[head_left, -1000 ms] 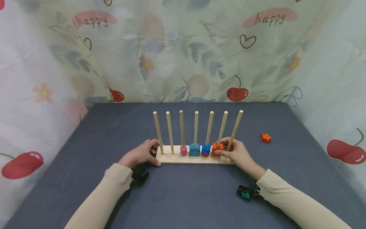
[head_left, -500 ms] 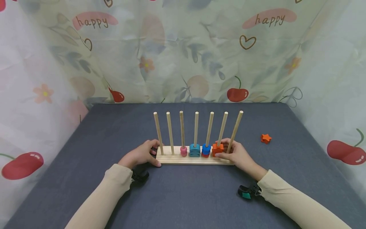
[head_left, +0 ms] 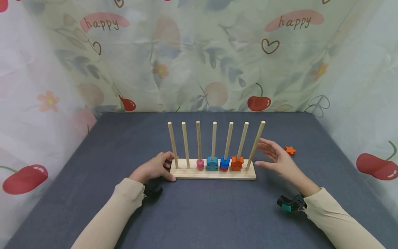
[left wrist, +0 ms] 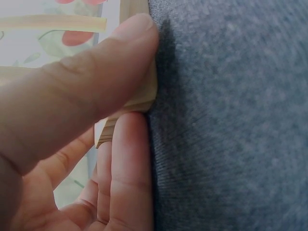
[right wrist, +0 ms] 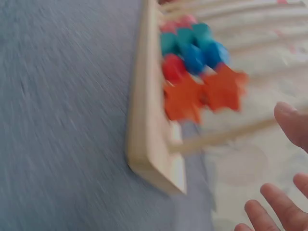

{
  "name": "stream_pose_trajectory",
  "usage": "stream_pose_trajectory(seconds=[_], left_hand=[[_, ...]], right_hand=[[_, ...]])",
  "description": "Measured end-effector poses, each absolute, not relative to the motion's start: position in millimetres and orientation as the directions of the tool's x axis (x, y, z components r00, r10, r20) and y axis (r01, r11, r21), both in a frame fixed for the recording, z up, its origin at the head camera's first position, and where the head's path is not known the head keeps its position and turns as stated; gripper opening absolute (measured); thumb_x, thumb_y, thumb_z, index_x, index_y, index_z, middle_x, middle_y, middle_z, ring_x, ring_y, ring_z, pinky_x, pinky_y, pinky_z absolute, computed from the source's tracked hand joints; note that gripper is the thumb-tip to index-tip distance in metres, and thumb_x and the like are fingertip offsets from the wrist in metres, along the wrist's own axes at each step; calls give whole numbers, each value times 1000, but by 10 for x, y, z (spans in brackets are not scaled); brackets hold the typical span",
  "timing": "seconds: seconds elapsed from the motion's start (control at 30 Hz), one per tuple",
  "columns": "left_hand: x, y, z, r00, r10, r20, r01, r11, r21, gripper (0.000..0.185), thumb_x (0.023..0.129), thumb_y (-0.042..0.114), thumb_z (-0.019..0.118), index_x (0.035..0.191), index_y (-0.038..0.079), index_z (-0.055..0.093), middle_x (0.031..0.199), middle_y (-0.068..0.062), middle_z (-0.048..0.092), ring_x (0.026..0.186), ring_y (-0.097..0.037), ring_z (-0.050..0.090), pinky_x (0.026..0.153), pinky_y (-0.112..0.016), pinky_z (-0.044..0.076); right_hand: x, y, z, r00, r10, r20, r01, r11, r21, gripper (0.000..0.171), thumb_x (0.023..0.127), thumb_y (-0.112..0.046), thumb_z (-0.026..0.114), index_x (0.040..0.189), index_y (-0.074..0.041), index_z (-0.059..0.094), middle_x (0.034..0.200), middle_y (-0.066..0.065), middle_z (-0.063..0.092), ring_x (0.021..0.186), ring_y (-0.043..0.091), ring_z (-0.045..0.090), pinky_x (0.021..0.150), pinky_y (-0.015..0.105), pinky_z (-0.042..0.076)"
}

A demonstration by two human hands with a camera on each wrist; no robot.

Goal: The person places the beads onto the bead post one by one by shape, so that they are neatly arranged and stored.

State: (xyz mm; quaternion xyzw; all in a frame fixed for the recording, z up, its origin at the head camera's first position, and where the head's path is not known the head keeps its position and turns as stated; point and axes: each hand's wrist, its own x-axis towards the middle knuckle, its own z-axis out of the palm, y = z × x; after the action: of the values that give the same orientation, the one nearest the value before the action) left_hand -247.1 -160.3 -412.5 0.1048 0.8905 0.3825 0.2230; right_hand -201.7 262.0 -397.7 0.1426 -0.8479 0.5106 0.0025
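- Peg board of pale wood, standing mid-tabletop, seven upright pegs in a row.
- Left hand clamped on the board's left end: thumb along the front edge, fingers curled round the back.
- From the left wrist view, thumb pressed over the board's corner, fingers flat beneath it on the grey cloth.
- Right hand spread wide and holding nothing, just beside the board's right end, apart from the last peg.
- Orange star stack seated on the sixth peg; blue, teal and pink pieces on pegs further left.
- Loose orange star lying on the tabletop, just past the right hand's fingertips.
- Fruit-print curtain hung behind.
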Motion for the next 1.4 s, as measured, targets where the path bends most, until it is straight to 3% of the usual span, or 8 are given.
stream_pose_trajectory(seconds=[0.1,0.3,0.37,0.67,0.8,0.93,1.2,1.4], left_hand=[[-2471,-1608,-4127,-877,360,-318,16,683,730,71,67,8,89,126,6,50,126,-17,40,112,-30,52,90,-40,47],[-2473,-1604,-4119,-878,356,-321,12,686,728,72,67,9,88,127,7,49,127,-17,40,111,-30,51,90,-40,46],[-2470,-1598,-4114,-878,352,-325,8,690,724,72,67,10,88,128,7,49,128,-17,40,112,-30,51,91,-40,46],[-2464,-1590,-4107,-876,355,-325,10,689,725,74,67,9,88,130,8,49,128,-17,39,112,-31,51,90,-41,46],[-2468,-1596,-4116,-876,358,-323,12,687,727,73,68,9,88,130,9,50,127,-17,39,111,-30,51,90,-40,46],[-2469,-1595,-4126,-877,356,-322,11,685,728,72,67,9,88,128,9,51,126,-16,40,110,-29,51,89,-40,46],[-2469,-1590,-4105,-875,351,-332,0,687,727,72,67,8,88,128,7,49,128,-17,39,113,-31,51,90,-41,47],[-2468,-1585,-4106,-876,341,-341,-17,684,730,72,67,7,88,127,5,48,128,-17,39,114,-31,51,91,-41,47]], right_hand=[[-1993,2772,-3919,-964,-195,179,-252,473,-844,79,85,-15,75,150,-8,31,147,19,42,134,31,42,101,10,36],[-1991,3114,-3849,-985,-87,146,-170,535,-828,83,87,-21,73,153,-11,25,152,24,33,138,40,33,108,57,29],[-2007,3238,-3848,-993,-55,108,-121,555,-823,85,88,-25,72,154,-9,21,153,26,29,139,44,28,107,63,25],[-2132,3654,-4005,-997,23,-78,77,570,-818,91,91,-38,67,155,-5,11,157,26,16,140,47,21,106,62,26],[-2210,3737,-4083,-992,12,-128,109,598,-794,88,93,-39,64,154,-1,13,154,31,22,136,47,31,103,61,33],[-2275,3750,-4119,-989,3,-150,120,617,-778,86,92,-37,65,152,2,17,150,32,29,125,32,48,102,57,37],[-2372,3697,-4134,-984,-6,-177,136,616,-776,81,92,-35,66,148,7,26,145,36,35,132,45,36,102,57,36],[-2399,3667,-4165,-985,31,-171,154,620,-770,74,92,-35,66,144,8,35,141,34,41,127,41,39,96,47,40]])
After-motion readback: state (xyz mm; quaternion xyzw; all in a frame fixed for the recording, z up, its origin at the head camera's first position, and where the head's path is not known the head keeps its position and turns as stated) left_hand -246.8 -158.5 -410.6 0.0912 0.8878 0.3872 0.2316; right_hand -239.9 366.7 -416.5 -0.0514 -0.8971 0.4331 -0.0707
